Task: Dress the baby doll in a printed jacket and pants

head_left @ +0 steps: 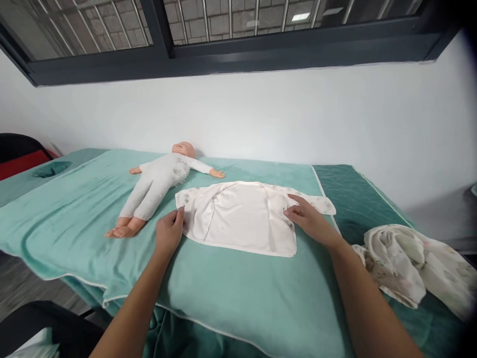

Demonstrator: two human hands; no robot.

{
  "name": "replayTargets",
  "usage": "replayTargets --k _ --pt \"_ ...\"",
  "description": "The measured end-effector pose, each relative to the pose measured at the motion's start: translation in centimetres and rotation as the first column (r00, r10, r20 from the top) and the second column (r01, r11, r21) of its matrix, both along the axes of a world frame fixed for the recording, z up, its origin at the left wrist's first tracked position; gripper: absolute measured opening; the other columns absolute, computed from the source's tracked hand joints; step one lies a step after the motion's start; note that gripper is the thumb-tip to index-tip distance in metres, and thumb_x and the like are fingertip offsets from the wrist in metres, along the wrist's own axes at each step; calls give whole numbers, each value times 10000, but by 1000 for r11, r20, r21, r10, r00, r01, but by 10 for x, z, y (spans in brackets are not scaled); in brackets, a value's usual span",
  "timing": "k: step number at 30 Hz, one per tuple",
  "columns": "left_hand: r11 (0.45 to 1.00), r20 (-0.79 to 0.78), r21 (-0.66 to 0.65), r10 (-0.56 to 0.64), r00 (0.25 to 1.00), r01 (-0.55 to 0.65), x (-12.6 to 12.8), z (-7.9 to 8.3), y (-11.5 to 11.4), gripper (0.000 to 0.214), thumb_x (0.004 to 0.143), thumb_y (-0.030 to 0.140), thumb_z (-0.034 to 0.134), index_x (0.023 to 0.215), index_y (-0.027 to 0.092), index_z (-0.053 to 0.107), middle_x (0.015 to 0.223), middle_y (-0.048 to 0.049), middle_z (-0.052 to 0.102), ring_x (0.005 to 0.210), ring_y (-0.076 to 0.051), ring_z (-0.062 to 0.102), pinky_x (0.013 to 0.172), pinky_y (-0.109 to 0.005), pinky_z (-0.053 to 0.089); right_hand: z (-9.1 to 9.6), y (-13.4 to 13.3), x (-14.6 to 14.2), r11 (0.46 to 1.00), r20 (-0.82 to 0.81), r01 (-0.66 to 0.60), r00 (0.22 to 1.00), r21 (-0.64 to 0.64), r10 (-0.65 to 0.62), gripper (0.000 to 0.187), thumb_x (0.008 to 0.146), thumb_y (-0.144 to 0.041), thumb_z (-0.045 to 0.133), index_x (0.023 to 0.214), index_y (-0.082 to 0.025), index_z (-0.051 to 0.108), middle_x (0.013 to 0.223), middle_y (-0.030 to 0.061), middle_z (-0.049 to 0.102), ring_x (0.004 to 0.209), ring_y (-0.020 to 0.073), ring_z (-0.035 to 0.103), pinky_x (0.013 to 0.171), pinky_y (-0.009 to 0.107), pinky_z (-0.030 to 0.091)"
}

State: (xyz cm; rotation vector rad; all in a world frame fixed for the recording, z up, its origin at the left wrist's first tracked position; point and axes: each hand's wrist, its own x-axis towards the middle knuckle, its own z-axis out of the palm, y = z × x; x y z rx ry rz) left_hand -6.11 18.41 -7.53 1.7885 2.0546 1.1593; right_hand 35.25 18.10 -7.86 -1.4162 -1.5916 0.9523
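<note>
A white baby shirt (pixel 240 219) lies spread on the light green sheet, its long sleeves with a small print stretched out to both sides. At the shirt's left side, my left hand (pixel 169 231) is closed, thumb against the curled fingers, with the cloth's edge in its pinch. Over the right side rests my right hand (pixel 307 219), fingertips at the cloth below the sleeve and its thumb and forefinger apart. A baby doll (pixel 156 179) in a white body lies on its back beyond my left hand, arms spread and head toward the wall.
Crumpled, printed baby cloths (pixel 398 258) lie at the right on a darker green cover (pixel 339 184). The light green sheet (pixel 238 283) covers the bed, which stands against a white wall (pixel 261 114) under a barred window. Black chair parts (pixel 48 323) show at the lower left.
</note>
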Motion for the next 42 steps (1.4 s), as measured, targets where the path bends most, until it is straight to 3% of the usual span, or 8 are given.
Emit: replayTargets --k 3,7,12,17,22,27,42 --pt "1000 7 19 -13 1000 13 -1 0 -1 513 942 537 424 568 194 503 519 27 500 559 -141 480 598 -289 316 -12 -28 -3 995 10 69 997 67 -70 664 858 -506 606 1415 -211 397 922 28 685 840 201 620 794 344 500" --pt "999 -2 33 -26 1000 26 -2 -1 -2 500 946 511 419 563 196 480 509 30 472 551 -137 460 597 -289 305 -25 -61 -11 958 253 251 926 138 -279 645 857 -547 596 1388 -209 461 1003 49 690 858 219 630 802 373 489" --pt "996 -13 86 -16 1000 17 -5 -5 -1 425 946 463 419 625 200 512 608 11 549 629 -152 498 630 -291 325 -25 -80 -27 938 453 284 821 201 -346 582 878 -596 536 1314 -211 541 867 26 681 777 224 624 678 343 448" --pt "990 -50 143 4 999 3 -8 -10 5 345 943 421 427 695 206 535 725 -15 594 728 -175 529 678 -297 349 -25 -83 -26 937 337 291 877 191 -341 450 848 -433 560 1246 -228 599 801 -3 646 703 179 585 701 319 452" --pt "993 -71 117 9 997 -1 -8 -14 6 355 947 414 402 688 209 534 729 -23 607 725 -178 531 661 -299 338 -29 -82 -21 855 148 465 852 228 -503 435 822 -399 539 1195 -200 642 766 -2 607 675 162 546 712 303 449" --pt "996 -105 94 6 994 4 -8 -13 4 370 955 423 364 718 204 545 767 -36 626 746 -181 540 665 -295 329 -28 -81 -24 885 201 411 869 217 -453 433 848 -444 523 1161 -179 661 747 8 613 662 173 544 682 307 444" --pt "997 -50 74 -26 998 29 -10 -7 4 350 936 419 393 766 199 606 786 -42 650 748 -186 551 667 -279 326 -23 -87 -28 868 202 447 849 218 -488 433 882 -505 483 1087 -179 683 775 38 673 694 214 611 679 326 475"
